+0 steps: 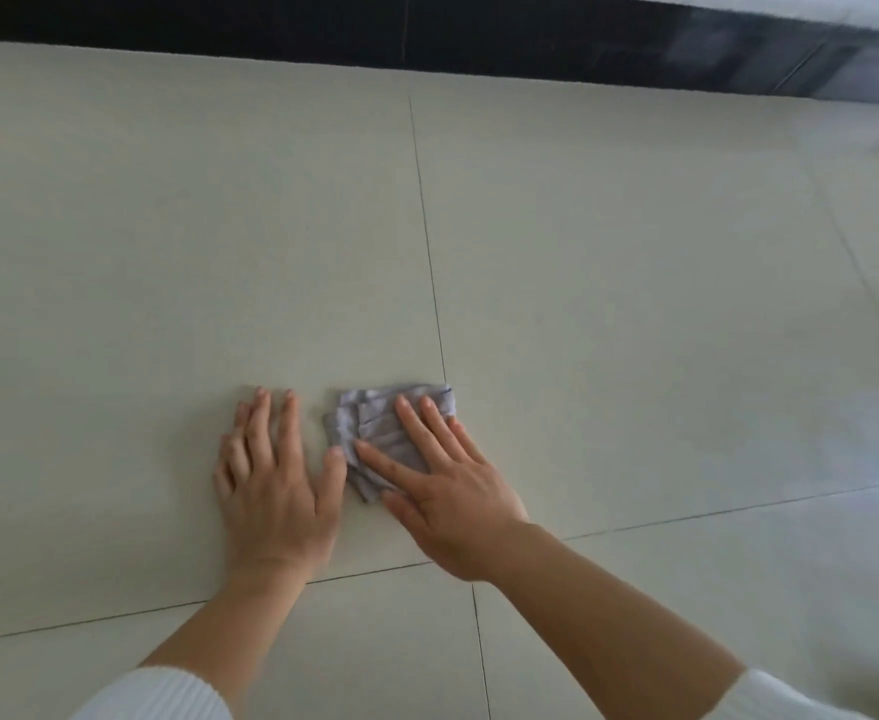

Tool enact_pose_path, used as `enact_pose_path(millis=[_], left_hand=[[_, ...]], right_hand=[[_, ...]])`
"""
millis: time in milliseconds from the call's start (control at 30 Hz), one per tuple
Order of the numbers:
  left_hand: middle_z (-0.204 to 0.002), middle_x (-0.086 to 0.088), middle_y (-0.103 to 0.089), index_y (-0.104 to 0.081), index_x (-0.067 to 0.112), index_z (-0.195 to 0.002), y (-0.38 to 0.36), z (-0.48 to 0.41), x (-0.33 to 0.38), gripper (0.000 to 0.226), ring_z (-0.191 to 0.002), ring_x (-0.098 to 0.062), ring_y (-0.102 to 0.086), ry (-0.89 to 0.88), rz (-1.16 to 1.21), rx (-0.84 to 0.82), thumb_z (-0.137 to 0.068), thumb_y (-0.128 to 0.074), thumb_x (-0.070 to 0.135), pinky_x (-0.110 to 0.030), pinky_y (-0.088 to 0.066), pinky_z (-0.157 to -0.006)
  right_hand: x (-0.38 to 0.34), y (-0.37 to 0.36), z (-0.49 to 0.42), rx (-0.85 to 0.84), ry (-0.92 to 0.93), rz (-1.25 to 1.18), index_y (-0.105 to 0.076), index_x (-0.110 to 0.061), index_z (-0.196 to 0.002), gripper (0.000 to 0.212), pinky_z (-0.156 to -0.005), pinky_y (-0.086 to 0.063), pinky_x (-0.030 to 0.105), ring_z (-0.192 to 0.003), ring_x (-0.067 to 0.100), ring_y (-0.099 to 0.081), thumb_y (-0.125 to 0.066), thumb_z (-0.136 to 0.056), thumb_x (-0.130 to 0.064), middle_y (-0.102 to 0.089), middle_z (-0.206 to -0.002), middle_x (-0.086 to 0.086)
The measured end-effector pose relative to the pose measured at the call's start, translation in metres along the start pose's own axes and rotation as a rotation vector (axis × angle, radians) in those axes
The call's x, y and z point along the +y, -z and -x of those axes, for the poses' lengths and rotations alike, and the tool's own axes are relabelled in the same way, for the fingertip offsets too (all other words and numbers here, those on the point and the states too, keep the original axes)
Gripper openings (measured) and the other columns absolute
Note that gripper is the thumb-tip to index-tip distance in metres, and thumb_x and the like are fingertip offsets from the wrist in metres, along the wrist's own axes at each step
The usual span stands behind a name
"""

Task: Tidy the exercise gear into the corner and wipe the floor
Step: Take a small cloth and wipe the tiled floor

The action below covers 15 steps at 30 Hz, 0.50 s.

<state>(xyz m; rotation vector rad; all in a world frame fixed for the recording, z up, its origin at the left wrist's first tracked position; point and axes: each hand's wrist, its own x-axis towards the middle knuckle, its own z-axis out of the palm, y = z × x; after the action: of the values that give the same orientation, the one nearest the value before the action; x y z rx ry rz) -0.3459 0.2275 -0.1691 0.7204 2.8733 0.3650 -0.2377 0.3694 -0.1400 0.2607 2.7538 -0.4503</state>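
Right grip (448,485) flat over half-hidden cloth (362,420)

We wear white knit sleeves: the left sleeve (159,693) is finely ribbed, the right sleeve (790,701) blurred. Both end short of our wrists; left hand (276,485) and right hand (450,493) are bare.

It looks like a home room: large glossy cream floor tiles (635,283) meet a dark skirting (323,39) along the frame's top.
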Motion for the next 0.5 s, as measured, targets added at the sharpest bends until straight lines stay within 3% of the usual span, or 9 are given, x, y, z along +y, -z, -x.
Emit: enact_pose_path(millis=[67, 133, 267, 500], left_hand=[[-0.149, -0.016, -0.034, -0.038, 0.009, -0.141, 0.001, 0.000, 0.000, 0.069, -0.136, -0.035, -0.028, -0.010, 0.007, 0.006, -0.086, -0.029, 0.049, -0.053, -0.026, -0.107], [-0.150, -0.016, -0.032, -0.037, 0.009, -0.142, 0.001, 0.001, 0.001, 0.070, -0.137, -0.036, -0.026, -0.013, 0.015, -0.004, -0.086, -0.026, 0.050, -0.053, -0.023, -0.108], [-0.152, -0.016, -0.028, -0.035, 0.010, -0.143, 0.002, 0.000, -0.001, 0.072, -0.139, -0.035, -0.022, -0.015, 0.044, 0.004, -0.085, -0.024, 0.051, -0.051, -0.019, -0.110], [-0.152, -0.015, -0.027, -0.035, 0.011, -0.142, -0.001, 0.002, 0.002, 0.073, -0.138, -0.036, -0.021, -0.021, 0.085, 0.036, -0.084, -0.024, 0.054, -0.051, -0.018, -0.110]], right_hand=[[0.004, -0.009, 0.018, 0.032, 0.003, 0.077, -0.013, -0.045, -0.149, 0.048, -0.115, 0.008, 0.041, -0.146, 0.024, 0.008, -0.021, -0.101, -0.045, 0.002, -0.161, 0.004], [0.017, -0.010, 0.038, 0.037, -0.087, 0.093, -0.015, -0.044, -0.148, 0.049, -0.117, 0.002, 0.040, -0.148, 0.025, -0.002, -0.017, -0.100, -0.047, -0.003, -0.161, 0.003], [0.055, -0.006, 0.083, 0.043, -0.459, -0.032, 0.008, -0.053, -0.145, 0.050, -0.120, 0.005, 0.036, -0.146, 0.015, 0.018, -0.010, -0.098, -0.052, 0.022, -0.156, -0.007], [0.108, -0.010, 0.146, 0.144, -1.072, -0.276, 0.003, -0.049, -0.148, 0.052, -0.119, 0.005, 0.041, -0.147, 0.021, 0.012, -0.016, -0.100, -0.052, 0.012, -0.161, 0.002]])
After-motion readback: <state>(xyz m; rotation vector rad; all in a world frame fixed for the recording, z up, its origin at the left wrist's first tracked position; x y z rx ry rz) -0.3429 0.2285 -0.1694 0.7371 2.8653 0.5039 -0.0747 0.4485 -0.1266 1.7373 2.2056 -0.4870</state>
